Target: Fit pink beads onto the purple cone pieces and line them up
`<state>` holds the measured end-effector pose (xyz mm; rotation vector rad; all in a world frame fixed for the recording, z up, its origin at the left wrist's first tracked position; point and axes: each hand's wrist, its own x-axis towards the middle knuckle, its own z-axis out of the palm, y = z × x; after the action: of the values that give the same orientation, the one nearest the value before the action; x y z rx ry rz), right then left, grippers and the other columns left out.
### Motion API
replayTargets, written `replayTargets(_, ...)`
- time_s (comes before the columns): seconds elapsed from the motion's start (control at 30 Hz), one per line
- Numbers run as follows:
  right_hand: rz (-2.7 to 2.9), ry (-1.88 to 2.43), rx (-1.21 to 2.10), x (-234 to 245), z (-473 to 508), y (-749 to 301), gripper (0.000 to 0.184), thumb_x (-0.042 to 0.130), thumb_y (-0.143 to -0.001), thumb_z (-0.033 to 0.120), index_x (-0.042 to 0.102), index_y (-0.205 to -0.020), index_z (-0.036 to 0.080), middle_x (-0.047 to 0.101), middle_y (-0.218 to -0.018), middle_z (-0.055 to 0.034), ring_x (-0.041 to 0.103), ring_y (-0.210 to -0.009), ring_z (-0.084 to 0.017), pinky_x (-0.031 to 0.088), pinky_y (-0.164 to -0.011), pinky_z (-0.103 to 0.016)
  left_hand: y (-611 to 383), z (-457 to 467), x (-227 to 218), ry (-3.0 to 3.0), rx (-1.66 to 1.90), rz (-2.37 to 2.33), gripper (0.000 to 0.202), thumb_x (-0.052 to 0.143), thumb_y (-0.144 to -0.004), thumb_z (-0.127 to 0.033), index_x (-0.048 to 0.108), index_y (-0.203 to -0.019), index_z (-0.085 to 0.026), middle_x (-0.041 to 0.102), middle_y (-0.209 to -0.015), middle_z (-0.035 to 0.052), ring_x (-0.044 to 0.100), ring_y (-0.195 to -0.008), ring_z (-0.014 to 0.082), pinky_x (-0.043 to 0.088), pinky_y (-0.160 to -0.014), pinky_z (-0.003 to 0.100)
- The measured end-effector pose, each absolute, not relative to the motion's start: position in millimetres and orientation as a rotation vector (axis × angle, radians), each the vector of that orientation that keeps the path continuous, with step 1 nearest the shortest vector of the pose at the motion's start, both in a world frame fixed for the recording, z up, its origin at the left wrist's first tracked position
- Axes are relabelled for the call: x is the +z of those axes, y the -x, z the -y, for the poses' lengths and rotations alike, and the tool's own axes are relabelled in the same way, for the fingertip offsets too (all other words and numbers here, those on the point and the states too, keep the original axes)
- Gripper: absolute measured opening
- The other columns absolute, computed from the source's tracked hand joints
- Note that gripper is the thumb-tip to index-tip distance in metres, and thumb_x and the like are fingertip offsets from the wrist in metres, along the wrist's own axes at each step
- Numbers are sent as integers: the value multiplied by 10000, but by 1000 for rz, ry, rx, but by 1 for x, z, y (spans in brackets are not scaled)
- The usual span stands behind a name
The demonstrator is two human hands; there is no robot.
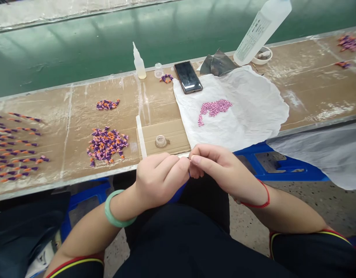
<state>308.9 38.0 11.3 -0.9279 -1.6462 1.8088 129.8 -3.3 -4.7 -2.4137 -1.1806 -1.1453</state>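
Observation:
My left hand (163, 177), with a green bangle at the wrist, is closed in a pinch at the table's front edge. Against its fingertips, my right hand (221, 166) pinches too, a red cord round its wrist. Whatever the fingers hold is too small and hidden to make out. Just beyond them, a small clear cup (160, 141) stands on a piece of cardboard (178, 135), beside a white strip (141, 137). Tiny pink beads (215, 107) lie on a white sheet (238, 123). Left of the cardboard is a pile of purple and orange pieces (108, 143).
A dropper bottle (139, 63), a clear cap (158, 70), a beaded ring (166, 78) and a phone (188, 77) sit along the back. A large bottle (261, 33) leans beside a tape roll (262, 55). Rows of purple-orange pieces (17, 150) lie far left. Blue stools (279, 162) stand below.

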Motion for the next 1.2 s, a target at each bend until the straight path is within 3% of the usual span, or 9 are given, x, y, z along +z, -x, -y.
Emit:
replayTargets(0.17,1742,923,1675,10,-39,-306,226,512,-928,244,533,-714,176,551,-634,19,509,-591,-98,425,-551,-208,-125,-1,-3,2458,-1047,1137,113,585,-923,-131,603,-826,-186,587,-570,-30,508,-505,112,373,-515,262)
replayTargets(0.43,1988,787,1175,6,-38,-307,205,446,-986,153,515,-794,177,512,-698,22,478,-619,-94,409,-585,-218,-125,4,10,2611,-1493,1810,110,604,-852,-123,660,-760,-140,560,-506,-50,458,-421,56,352,-441,164)
replayTargets(0.73,2184,686,830,7,-38,-303,197,458,-980,98,475,-802,180,506,-709,15,474,-648,-103,390,-611,-223,-127,5,15,2619,-1602,1991,139,601,-841,-164,655,-714,-144,584,-521,-28,461,-429,62,359,-431,159)
replayTargets(0.87,2225,673,766,7,-39,-302,197,462,-969,97,481,-790,175,520,-715,5,488,-665,-110,396,-631,-234,-127,4,14,2600,-1626,2033,130,594,-807,-147,627,-681,-149,554,-514,-37,434,-426,56,350,-427,156)
replayTargets(1.2,2076,798,984,10,-39,-292,164,520,-890,101,543,-748,180,582,-651,30,522,-567,-87,416,-545,-194,-120,2,9,2566,-1989,2393,129,588,-783,-207,603,-662,-163,505,-507,-36,417,-416,74,328,-392,186)
